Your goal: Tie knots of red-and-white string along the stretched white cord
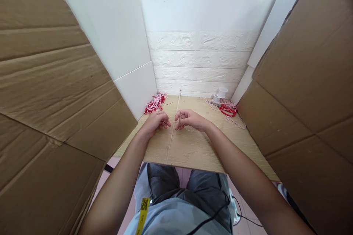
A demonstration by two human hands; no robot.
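Observation:
A thin pale cord [169, 146] runs from a nail [180, 91] at the wall straight down the wooden tabletop to its front edge. My two hands face each other on either side of it, low over the table. On the left side, my left hand [157, 122] is closed, its fingertips pinching a fine white thread that crosses the cord. Curled fingers of my right hand [191, 120] also hold this thread, and a loose bit of it curves out beneath them. The thread is very thin, so its exact path between the fingertips is hard to make out.
Red and pink-white yarn [156, 103] is heaped at the back left. At the back right are red-handled scissors [227, 110], white spools [221, 92] and pale loose cord [239, 122]. Cardboard panels [55, 80] stand on both sides. A white brick-patterned wall [201, 58] closes the back.

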